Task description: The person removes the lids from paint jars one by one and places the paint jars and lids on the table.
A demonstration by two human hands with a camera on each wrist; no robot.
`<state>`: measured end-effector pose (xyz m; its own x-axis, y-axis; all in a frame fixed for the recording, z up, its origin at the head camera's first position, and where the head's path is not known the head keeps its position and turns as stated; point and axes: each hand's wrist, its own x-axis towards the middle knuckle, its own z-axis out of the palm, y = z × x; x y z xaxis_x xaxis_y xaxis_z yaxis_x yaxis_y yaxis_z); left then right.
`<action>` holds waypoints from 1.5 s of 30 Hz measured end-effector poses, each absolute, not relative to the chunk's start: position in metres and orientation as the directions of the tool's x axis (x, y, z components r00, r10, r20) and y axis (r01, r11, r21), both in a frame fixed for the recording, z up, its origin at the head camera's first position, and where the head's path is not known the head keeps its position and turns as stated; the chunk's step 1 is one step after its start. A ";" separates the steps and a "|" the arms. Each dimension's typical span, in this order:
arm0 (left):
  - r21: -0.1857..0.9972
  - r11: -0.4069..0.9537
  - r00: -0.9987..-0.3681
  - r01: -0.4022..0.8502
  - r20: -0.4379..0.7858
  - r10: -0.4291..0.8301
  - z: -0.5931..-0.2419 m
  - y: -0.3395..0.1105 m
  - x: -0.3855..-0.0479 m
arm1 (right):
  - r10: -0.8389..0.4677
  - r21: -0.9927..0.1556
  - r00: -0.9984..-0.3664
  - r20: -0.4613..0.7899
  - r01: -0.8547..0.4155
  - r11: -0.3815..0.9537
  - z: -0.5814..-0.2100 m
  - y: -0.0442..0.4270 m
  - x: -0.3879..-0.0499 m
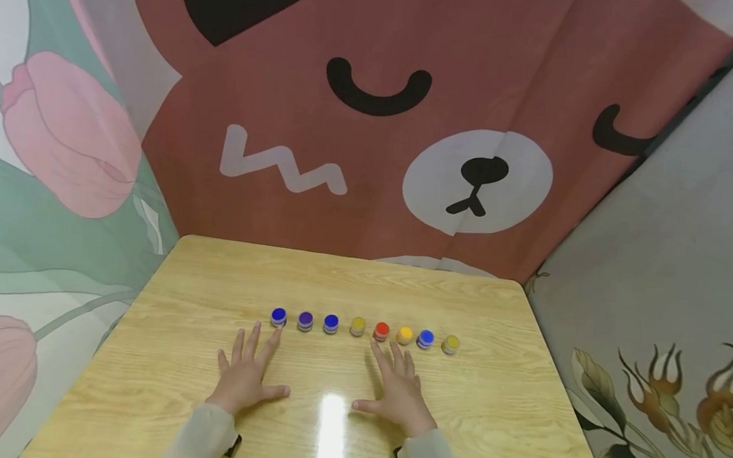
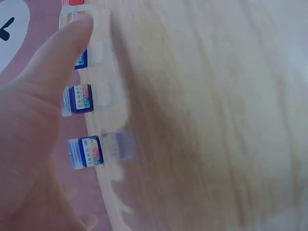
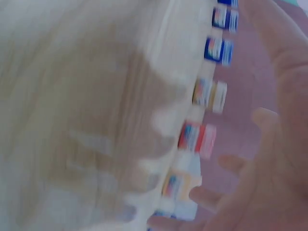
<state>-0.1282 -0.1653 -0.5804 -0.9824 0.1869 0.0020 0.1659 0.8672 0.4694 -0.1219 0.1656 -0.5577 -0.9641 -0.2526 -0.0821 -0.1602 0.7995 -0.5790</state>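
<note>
Small lidded paint pots with printed labels stand in a row across the wooden table. From left to right come a dark blue pot, a purple pot, another dark blue pot, an ochre pot, a red pot, an orange-yellow pot, a lighter blue pot and a second ochre pot. My left hand is spread in front of the row's left end, holding nothing. Fingers apart, my right hand is nearest the red and orange-yellow pots, also holding nothing.
The light wooden table ends at the back against a red-brown cloth with a bear face. Patterned hangings flank it, a tulip curtain on the left and a grey flowered one on the right.
</note>
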 end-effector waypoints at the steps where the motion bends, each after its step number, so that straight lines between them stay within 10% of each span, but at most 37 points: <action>1: 0.474 0.863 -0.982 0.176 0.026 0.185 -0.582 -0.165 -0.130 | -0.275 -0.592 -0.958 -0.077 -0.178 0.786 -0.559 0.161 -0.123; 23: 0.744 0.651 -0.986 0.148 0.165 0.036 -0.591 -0.158 -0.171 | -0.346 -0.835 -0.932 0.108 -0.274 0.478 -0.579 0.058 -0.159; 45: 0.882 0.466 -0.997 0.073 0.063 0.036 -0.596 -0.169 -0.199 | -0.436 -0.962 -0.890 -0.132 0.009 0.272 -0.580 -0.013 -0.188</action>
<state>-0.1991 -0.1688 -0.5964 -0.9973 0.0363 0.0631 0.0727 0.4659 0.8818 -0.1883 -0.0126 -0.5802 -0.8903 -0.4359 -0.1315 0.0089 0.2721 -0.9622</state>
